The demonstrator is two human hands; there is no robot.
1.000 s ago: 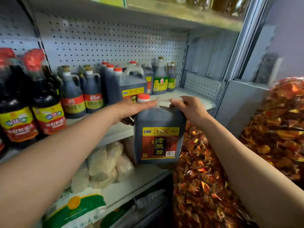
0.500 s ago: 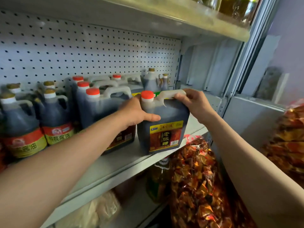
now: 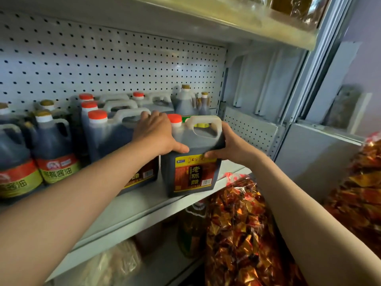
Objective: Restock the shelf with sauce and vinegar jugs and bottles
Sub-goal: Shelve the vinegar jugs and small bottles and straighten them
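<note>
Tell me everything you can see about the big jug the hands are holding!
The vinegar jug is a squarish, see-through plastic jug full of dark liquid, with an orange cap, a pale moulded handle on top and a red-and-yellow label with Chinese writing. It stands upright at the shelf's front edge. The left hand and right hand grip its shoulders.

Store shelving unit, head view. Pale grey metal shelf board point(image 3: 132, 211) ran diagonally across mid-frame; behind it stood a white pegboard back panel point(image 3: 115, 65) w/ regular rows of small holes. An upper shelf point(image 3: 206, 19), yellowish at its front edge, overhung the bay. At right, a grey upright post point(image 3: 305, 79) and a smaller perforated side panel point(image 3: 249, 131) closed the unit. Beyond lay a lilac-grey wall point(image 3: 365, 48). Light was soft and even.
</note>
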